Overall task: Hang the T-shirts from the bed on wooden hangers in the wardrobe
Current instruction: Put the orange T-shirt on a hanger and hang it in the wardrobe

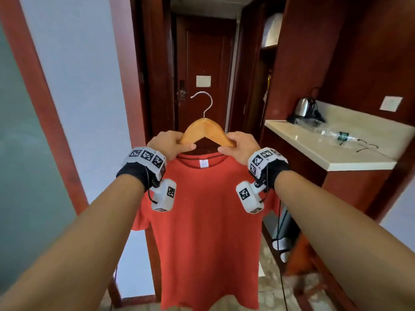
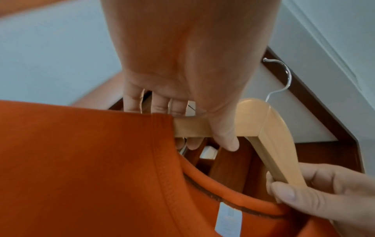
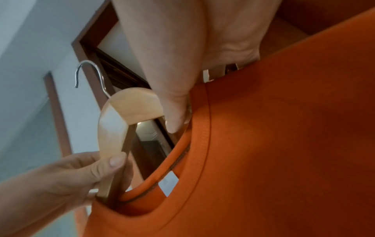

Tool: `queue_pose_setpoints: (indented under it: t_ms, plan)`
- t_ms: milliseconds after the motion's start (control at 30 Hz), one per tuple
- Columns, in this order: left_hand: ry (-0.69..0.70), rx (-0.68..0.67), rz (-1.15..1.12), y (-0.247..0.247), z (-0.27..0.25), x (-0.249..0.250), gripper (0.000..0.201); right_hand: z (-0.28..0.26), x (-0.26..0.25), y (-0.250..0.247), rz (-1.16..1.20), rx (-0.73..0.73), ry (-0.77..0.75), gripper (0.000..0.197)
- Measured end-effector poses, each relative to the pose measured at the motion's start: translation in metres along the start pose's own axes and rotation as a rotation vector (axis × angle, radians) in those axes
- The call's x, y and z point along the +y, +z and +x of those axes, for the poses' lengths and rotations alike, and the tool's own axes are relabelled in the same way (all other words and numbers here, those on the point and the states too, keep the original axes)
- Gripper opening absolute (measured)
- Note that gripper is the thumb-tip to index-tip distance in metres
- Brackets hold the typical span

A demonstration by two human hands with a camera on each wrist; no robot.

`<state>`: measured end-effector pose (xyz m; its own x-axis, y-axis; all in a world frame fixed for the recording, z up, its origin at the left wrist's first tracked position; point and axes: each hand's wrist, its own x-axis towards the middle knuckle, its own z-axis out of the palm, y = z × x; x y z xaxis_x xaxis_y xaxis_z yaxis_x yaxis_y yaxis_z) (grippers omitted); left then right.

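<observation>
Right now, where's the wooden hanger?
In the head view the wooden hanger is centre frame, held up between the left hand and right hand, its arms inside the red T-shirt's collar, in front of the dark door.

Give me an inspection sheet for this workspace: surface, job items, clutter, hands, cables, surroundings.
Surface: pale counter on the right.
Job items: red T-shirt hangs on the wooden hanger, both hanger arms inside the collar; metal hook free, not on any rail.
Clutter: kettle and a plastic-wrapped item on the counter; slippers on the floor.
Hands: left hand holds the hanger's left arm, right hand its right arm, each at the collar.
Cables: thin black cord on the counter; a dark cable hangs below the right wrist.
Surroundings: dark wooden door ahead, open wardrobe to its right.
</observation>
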<state>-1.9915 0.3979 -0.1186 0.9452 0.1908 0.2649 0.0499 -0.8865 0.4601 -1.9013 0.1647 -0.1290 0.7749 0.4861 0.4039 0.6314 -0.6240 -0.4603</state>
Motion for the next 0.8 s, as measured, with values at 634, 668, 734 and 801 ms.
queue_pose_setpoints:
  t_ms: [634, 668, 734, 801]
  plan:
    - [0.123, -0.061, 0.140, 0.112, 0.398, 0.062, 0.042, 0.305, 0.257, -0.036, -0.164, -0.042, 0.087, 0.031]
    - [0.121, -0.052, 0.154, 0.115, 0.419, 0.063, 0.042, 0.325, 0.267, -0.038, -0.174, -0.047, 0.078, 0.032]
    - [0.118, -0.033, 0.171, 0.119, 0.460, 0.064, 0.041, 0.364, 0.285, -0.041, -0.202, -0.050, 0.055, 0.033]
    - [0.117, -0.039, 0.187, 0.125, 0.499, 0.061, 0.040, 0.400, 0.300, -0.041, -0.232, -0.066, 0.045, 0.032]
